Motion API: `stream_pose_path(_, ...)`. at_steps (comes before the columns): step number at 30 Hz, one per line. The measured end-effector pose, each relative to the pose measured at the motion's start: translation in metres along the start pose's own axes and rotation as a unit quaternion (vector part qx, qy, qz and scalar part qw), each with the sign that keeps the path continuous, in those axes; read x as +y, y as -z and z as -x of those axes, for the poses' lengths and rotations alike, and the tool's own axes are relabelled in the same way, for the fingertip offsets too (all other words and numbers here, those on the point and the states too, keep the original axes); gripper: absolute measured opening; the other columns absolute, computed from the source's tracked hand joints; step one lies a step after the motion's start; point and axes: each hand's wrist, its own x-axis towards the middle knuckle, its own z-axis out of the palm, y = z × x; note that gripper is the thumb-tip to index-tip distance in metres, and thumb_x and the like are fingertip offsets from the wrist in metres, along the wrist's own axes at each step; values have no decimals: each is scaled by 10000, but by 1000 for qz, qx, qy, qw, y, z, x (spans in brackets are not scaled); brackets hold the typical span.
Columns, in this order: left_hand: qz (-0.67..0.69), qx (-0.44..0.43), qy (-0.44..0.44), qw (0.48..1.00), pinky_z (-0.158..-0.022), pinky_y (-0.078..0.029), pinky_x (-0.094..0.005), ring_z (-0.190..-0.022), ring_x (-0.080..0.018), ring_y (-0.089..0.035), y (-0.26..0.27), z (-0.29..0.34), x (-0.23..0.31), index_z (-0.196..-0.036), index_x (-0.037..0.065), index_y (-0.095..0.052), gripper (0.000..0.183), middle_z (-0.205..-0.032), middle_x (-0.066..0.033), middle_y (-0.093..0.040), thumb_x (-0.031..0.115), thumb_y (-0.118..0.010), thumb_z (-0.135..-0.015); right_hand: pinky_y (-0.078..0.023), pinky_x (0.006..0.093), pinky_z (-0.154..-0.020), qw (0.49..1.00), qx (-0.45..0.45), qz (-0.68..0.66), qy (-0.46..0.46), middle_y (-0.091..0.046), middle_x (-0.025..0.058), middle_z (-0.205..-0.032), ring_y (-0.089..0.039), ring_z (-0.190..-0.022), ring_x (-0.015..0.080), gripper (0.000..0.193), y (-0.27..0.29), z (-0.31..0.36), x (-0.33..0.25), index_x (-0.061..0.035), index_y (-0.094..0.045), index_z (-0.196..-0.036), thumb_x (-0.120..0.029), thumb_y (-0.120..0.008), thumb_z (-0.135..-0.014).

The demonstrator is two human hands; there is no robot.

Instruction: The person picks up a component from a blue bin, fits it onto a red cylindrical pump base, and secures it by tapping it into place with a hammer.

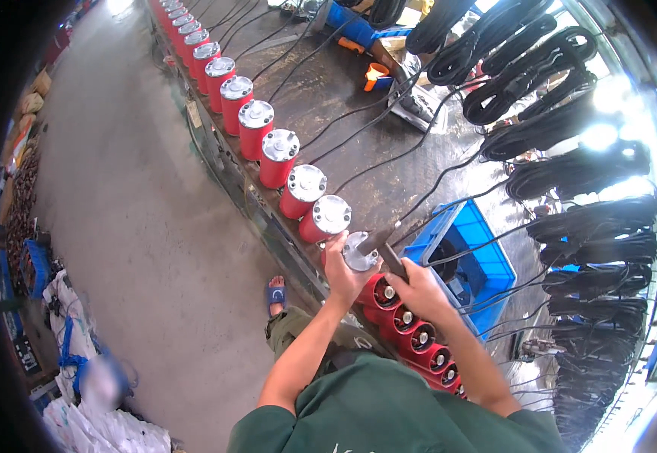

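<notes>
My left hand [342, 273] is closed around the silver end cap [355, 255] on a red cylindrical motor, thumb and fingers on opposite sides of it. The motor's body is mostly hidden by my hands. In my right hand [421, 293] is a hammer [394, 261], gripped by its dark handle. The hammer's head is over the cap; I cannot tell whether it touches. Beyond my left hand, red motors [316, 224] with silver caps stand in a long row. On the near side, several uncapped red motor housings [404, 318] show their open ends, with metal shafts inside.
The row follows the edge of a dark workbench [373, 143]. Black cables run from the motors to hanging cable coils [570, 170] on the right. A blue crate [494, 283] stands beside my right arm. An orange cup [376, 74] lies farther back. Grey floor [155, 226] extends leftward.
</notes>
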Motion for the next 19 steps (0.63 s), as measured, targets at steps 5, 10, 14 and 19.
stream_pose_path(5,-2,10,-3,1000,-999,-542,-495,-1149,-410,-654,-2,3,0,-1370,-24,-535,898,-1267,-232,-651,212,-1056,-678,-536,529,-707,992,87,-45,81,-713,260,-826,-712,-796,479,266,0,19,4,-4,-623,-1128,-249,-691,-1053)
stream_pose_path(10,-19,6,36,999,-1078,-498,-497,-1213,-417,-633,-4,6,-1,-1429,-16,-543,947,-1309,-216,-650,280,-1034,-676,-545,509,-724,1000,17,16,-13,-715,259,-847,-734,-826,457,266,-16,1,4,0,-625,-1147,-246,-670,-1056)
stream_pose_path(14,-2,10,61,998,-1110,-477,-493,-1265,-406,-619,-7,10,-3,-1433,-19,-554,929,-1359,-214,-645,297,-1026,-697,-508,414,-687,997,19,-67,21,-643,152,-772,-605,-698,236,304,6,12,-4,13,-641,-1086,-288,-680,-1069)
stream_pose_path(19,-16,26,50,998,-1102,-479,-492,-1259,-393,-618,-11,13,-8,-1459,-4,-541,962,-1367,-205,-641,324,-1031,-698,-575,491,-752,996,80,46,-16,-739,252,-861,-794,-867,379,353,-24,12,5,-45,-566,-1228,-316,-714,-1059)
